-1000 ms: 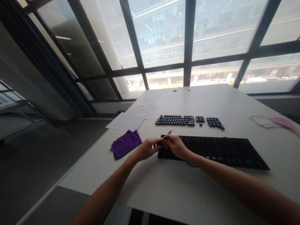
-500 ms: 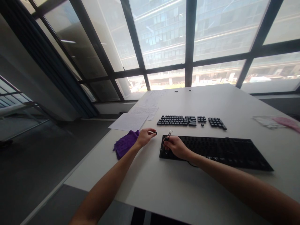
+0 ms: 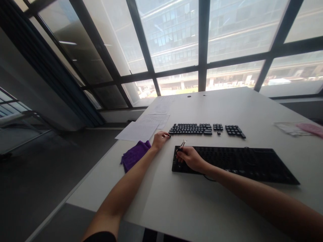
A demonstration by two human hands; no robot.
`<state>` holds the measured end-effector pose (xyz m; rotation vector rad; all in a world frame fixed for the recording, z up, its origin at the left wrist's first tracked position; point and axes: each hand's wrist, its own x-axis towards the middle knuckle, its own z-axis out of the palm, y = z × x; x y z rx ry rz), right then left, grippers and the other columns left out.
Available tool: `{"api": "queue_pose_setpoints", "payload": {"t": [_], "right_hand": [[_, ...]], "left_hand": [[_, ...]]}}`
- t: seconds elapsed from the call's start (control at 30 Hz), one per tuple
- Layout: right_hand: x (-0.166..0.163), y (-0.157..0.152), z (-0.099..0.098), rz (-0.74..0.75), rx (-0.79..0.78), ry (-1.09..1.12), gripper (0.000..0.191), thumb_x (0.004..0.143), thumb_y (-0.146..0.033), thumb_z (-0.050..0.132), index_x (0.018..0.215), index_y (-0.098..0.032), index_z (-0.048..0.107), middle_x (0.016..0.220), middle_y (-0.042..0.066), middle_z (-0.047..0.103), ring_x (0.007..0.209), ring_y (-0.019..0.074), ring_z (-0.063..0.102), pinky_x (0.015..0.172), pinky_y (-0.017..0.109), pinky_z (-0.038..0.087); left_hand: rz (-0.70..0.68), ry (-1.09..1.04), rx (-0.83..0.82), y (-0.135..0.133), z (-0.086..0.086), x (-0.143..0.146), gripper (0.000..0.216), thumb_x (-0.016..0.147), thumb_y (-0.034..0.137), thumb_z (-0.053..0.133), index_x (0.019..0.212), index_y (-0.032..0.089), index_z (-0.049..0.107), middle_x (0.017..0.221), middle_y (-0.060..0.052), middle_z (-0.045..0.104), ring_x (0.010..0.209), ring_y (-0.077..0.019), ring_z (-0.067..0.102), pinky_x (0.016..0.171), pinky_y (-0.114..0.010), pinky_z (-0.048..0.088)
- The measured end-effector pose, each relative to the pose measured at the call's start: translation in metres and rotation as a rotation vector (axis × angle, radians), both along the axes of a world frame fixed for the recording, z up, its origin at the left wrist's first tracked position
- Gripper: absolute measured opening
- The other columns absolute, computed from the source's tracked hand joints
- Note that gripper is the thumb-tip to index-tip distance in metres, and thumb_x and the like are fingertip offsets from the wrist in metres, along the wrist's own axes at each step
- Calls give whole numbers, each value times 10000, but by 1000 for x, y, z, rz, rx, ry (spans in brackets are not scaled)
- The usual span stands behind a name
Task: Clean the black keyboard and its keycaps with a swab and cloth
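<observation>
My left hand [image 3: 159,139] pinches a small black keycap [image 3: 169,136] at the lower left corner of the laid-out rows of keycaps [image 3: 190,129]. Fingers closed, my right hand [image 3: 189,158] grips a keycap puller [image 3: 181,148], its thin wire prongs pointing up. That hand rests over the left end of the black keyboard [image 3: 239,161], hiding part of it. The keyboard's key area looks dark, and single keys there are hard to make out.
A crumpled purple cloth [image 3: 135,156] lies beside my left forearm. Printed paper sheets [image 3: 137,131] run along the table's left edge. More keycaps [image 3: 234,131] sit right of the main rows. A clear bag with something pink [image 3: 309,128] lies at far right.
My left hand has moved away from me and slightly right, bringing the keycap to the corner of the rows. My right hand stays over the keyboard with the puller.
</observation>
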<state>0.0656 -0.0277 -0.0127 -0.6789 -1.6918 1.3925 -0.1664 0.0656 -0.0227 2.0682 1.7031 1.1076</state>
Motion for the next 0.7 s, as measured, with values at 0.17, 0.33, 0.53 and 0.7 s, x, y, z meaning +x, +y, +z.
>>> {"api": "queue_pose_setpoints", "payload": {"t": [0.17,0.33,0.53,0.7], "right_hand": [[0,-1,1,-6,-30,9,233,868,-342,584,730,-155,602,671,15,619,594,140,575,552,246,464],[0,-1,2,-9,-58,26,250,865,-374,591,742,-156,595,675,16,607,595,142,572,541,249,459],[7,-7,9,-176,-3,81,237,897,-370,545,779,-165,563,691,25,597,614,151,556,564,267,444],[15,-16,18,-129,184,-127,194,918,-291,509,774,-168,549,673,-2,553,621,133,483,583,254,388]], "left_hand": [[9,-21,24,6,-2,1,145,755,228,700,880,162,734,950,-55,708,714,-144,618,747,-279,519],[19,-43,32,6,-2,2,181,747,233,716,911,154,722,960,-60,707,713,-148,627,735,-283,523],[22,-39,79,-5,9,7,187,768,223,709,935,140,719,975,-71,681,699,-132,616,695,-254,514],[-133,5,70,-51,32,30,174,885,272,593,939,166,720,949,-57,695,701,-124,610,625,-222,483]]}}
